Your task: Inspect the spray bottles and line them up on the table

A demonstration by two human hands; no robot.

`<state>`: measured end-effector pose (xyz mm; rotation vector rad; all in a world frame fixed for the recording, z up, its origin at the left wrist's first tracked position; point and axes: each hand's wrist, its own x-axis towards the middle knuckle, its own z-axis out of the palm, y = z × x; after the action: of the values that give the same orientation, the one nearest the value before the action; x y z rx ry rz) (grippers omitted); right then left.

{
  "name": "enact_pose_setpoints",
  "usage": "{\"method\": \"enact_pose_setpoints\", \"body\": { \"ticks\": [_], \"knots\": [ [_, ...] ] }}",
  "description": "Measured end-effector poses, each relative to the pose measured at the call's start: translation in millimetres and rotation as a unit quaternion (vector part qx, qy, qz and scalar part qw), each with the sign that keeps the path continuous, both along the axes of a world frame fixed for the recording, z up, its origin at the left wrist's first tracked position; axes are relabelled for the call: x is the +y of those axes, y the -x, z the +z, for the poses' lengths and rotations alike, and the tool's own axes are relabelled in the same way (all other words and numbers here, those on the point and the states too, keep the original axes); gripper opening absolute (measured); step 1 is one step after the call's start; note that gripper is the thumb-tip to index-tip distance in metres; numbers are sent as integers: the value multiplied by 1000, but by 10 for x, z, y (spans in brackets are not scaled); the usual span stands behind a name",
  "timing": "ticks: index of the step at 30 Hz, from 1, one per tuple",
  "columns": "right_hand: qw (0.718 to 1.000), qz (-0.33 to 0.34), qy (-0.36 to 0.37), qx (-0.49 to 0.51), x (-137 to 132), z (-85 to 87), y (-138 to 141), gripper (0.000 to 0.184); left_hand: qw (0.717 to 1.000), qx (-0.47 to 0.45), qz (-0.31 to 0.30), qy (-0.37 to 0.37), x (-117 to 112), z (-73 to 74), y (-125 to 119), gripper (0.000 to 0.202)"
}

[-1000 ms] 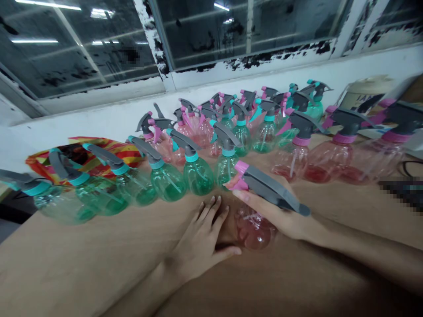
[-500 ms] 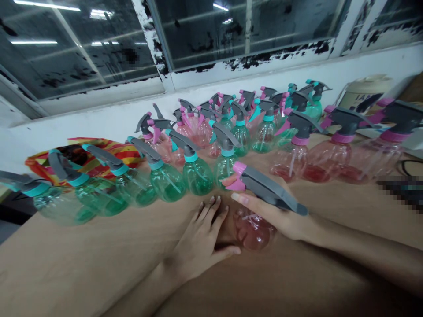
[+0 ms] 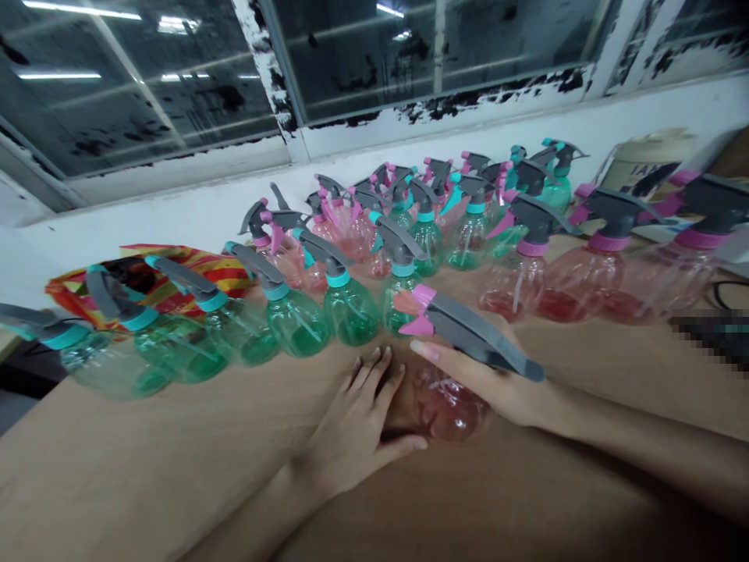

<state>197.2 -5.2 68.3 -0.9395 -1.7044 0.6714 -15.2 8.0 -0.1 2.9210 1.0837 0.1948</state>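
My right hand clamps sprayer atop pink bottle; left hand, fingers slack, leans on bottle side, likely steadying it on table.

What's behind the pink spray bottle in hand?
A row of green spray bottles stands on the table right behind the pink spray bottle, other pink bottles beyond. The right hand covers its neck, hiding whatever is directly behind there.

Head view, close, facing down over table.
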Motion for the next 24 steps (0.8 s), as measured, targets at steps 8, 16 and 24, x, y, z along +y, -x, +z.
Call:
{"method": "enact_pose_setpoints", "body": {
  "ticks": [8,16,24],
  "knots": [
    [999,15,6,34,-24,-11,7,15,1000,2,2,4,-7,29,-12,84],
    [1000,22,6,12,4,-31,-7,15,1000,7,0,3,-9,49,-18,84],
    [999,24,30,-8,-1,-21,-24,22,1000,5,1,0,-1,24,-13,86]
  ]
}}
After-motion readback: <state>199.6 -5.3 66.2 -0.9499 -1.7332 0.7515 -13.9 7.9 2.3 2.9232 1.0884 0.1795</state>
